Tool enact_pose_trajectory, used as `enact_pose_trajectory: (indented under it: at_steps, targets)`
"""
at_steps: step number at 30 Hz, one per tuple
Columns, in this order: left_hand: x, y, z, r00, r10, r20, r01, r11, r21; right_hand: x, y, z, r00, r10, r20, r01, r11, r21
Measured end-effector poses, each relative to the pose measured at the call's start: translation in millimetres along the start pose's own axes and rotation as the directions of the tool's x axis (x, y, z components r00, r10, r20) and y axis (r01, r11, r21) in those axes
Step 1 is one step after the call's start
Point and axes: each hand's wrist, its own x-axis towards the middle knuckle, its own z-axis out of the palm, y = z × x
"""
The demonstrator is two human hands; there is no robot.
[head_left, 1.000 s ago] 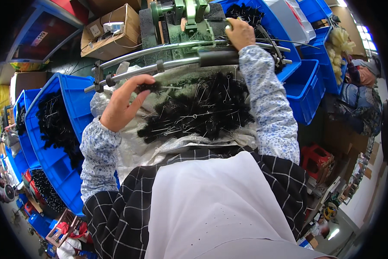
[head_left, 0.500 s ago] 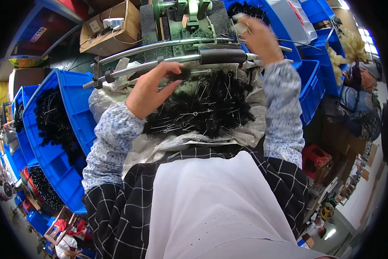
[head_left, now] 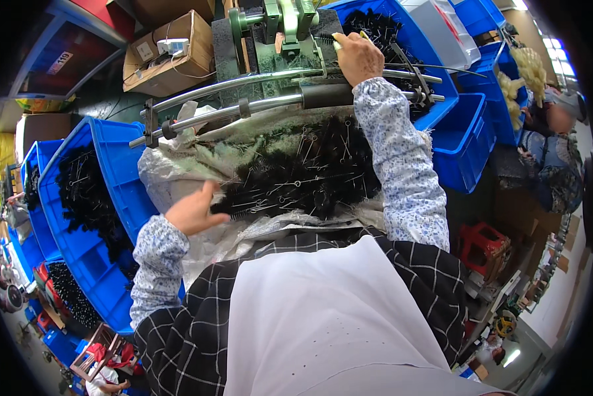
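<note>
My right hand (head_left: 360, 58) is at the machine (head_left: 290, 26), its thumb and fingers pinched on what looks like a small black-bristled wire brush (head_left: 326, 40). Yellowish coverings show on some of its fingertips. Down at the near left edge of the pile, my left hand (head_left: 196, 210) has its thumb and fingers apart, slightly blurred, and holds nothing. The pile of black wire brushes (head_left: 296, 171), with looped metal stems, lies on a whitish plastic sack (head_left: 167, 168) in front of me.
Two curved metal rails (head_left: 207, 115) with a black roller (head_left: 326, 96) run between the pile and the machine. Blue bins (head_left: 121, 158) of brushes stand left; another bin (head_left: 412, 39) holds brushes at far right. A cardboard box (head_left: 167, 53) sits far left.
My left hand has come down and left from the rails, away from a dark brush-like blur. My right hand has moved left to the machine and closed in a pinch.
</note>
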Motion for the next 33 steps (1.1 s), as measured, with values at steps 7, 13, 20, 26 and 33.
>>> enact_pose_trajectory:
  at_steps: [7,13,20,26,33]
  targets:
    - [-6.6,-4.7,8.6,0.999,0.020,0.029,-0.016,0.989,-0.145,5.9,3.8,11.9,1.000,0.013,0.024,-0.014,0.999,0.037]
    - [-12.9,17.0,-17.4,0.973,0.085,-0.216,-0.153,0.936,-0.318,7.5,3.8,13.8,0.999,0.018,0.043,-0.021,0.998,0.060]
    - [-10.3,34.1,-33.3,0.913,0.167,-0.373,-0.296,0.898,-0.324,7.0,1.6,9.5,0.995,0.017,0.103,-0.025,0.997,0.078]
    - [-12.6,38.9,-36.4,0.927,0.183,-0.327,-0.282,0.915,-0.287,7.2,4.0,13.3,0.997,-0.040,0.064,0.033,0.994,0.102]
    - [1.7,50.0,-38.9,0.836,0.307,-0.455,-0.439,0.872,-0.218,18.7,9.7,26.1,0.989,-0.125,0.076,0.125,0.992,-0.005]
